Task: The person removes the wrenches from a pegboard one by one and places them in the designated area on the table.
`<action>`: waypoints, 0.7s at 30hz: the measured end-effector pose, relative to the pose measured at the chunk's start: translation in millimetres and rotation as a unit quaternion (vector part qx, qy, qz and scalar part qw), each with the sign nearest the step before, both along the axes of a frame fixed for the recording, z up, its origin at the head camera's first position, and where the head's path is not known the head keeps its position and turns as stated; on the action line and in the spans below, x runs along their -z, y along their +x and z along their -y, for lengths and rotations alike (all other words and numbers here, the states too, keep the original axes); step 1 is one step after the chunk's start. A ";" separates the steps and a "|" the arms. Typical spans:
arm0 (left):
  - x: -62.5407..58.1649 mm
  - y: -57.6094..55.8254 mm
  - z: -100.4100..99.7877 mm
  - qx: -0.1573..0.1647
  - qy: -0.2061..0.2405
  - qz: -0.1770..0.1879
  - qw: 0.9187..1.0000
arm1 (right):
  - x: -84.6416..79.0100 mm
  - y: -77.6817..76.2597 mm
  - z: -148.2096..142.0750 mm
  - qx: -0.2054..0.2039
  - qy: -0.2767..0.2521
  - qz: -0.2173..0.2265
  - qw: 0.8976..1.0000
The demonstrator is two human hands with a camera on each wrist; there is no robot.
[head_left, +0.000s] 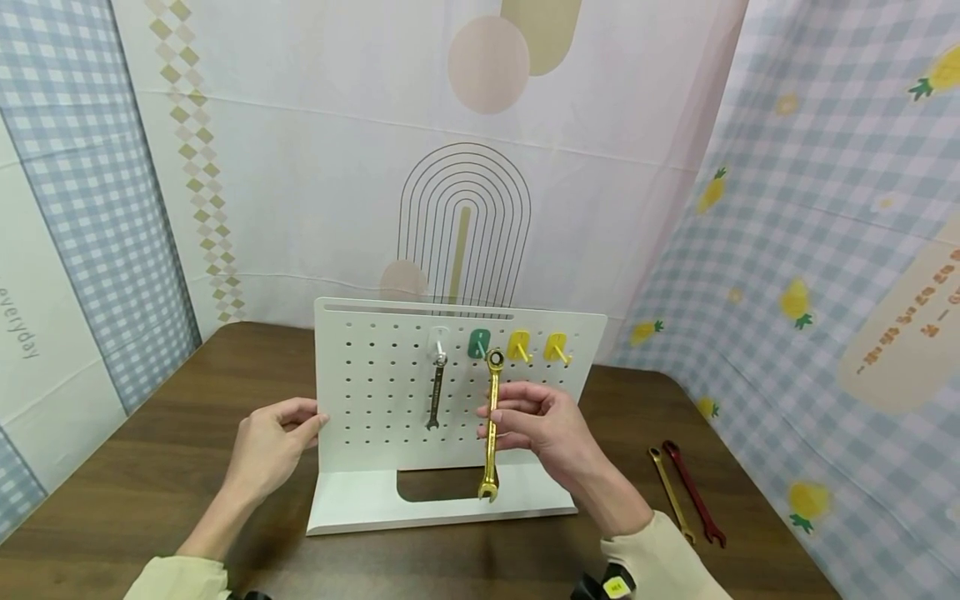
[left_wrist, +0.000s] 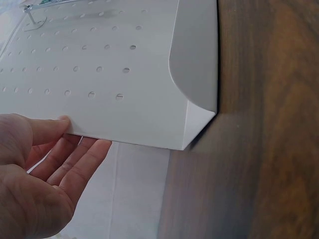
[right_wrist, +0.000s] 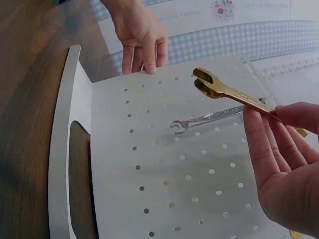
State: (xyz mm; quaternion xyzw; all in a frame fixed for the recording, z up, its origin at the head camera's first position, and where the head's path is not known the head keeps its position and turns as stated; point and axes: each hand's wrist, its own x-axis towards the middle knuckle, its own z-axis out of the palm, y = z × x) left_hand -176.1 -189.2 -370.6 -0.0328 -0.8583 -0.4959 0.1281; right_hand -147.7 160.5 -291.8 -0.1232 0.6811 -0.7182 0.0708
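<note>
My left hand (head_left: 273,442) grips the left edge of a white pegboard (head_left: 397,392), its thumb on the front face and the fingers behind, as the left wrist view shows. In my right hand (head_left: 543,425) a gold combination wrench (head_left: 490,458) is pinched between thumb and fingers, upright before the board. Its ring end is up, close beside a green hook (head_left: 478,342); the open end (right_wrist: 207,84) points down. A silver wrench (head_left: 436,396) hangs by its ring from a clear hook (head_left: 439,338) to the left.
Two yellow hooks (head_left: 519,344) sit right of the green one. On the wooden table (head_left: 360,567), to the right, lie another gold wrench (head_left: 673,496) and a red wrench (head_left: 695,493). A patterned curtain (head_left: 315,192) stands behind the board.
</note>
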 end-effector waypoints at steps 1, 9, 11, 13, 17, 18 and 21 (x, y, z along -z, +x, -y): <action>0.0 0.0 0.0 0.000 0.001 0.000 1.000 | 0.3 0.2 -0.9 0.000 0.000 -0.001 1.000; -0.7 0.2 0.1 0.002 0.002 0.001 1.000 | 6.4 1.0 -9.6 0.006 0.014 0.000 1.000; -0.4 0.4 0.2 0.002 -0.001 0.001 1.000 | 9.0 1.2 -12.6 0.012 0.017 0.005 1.000; -0.1 0.5 0.3 0.002 -0.003 0.001 1.000 | 11.5 1.2 -16.1 0.016 0.017 0.007 1.000; 0.6 0.5 0.4 0.003 -0.004 0.001 1.000 | 15.4 1.8 -21.6 0.023 0.018 0.013 0.999; 0.5 0.6 0.5 0.003 -0.005 0.001 1.000 | 16.3 1.7 -22.6 0.024 0.017 0.014 0.999; 0.2 0.6 0.7 0.004 -0.004 -0.001 1.000 | 18.8 1.5 -25.7 0.029 0.017 0.018 0.999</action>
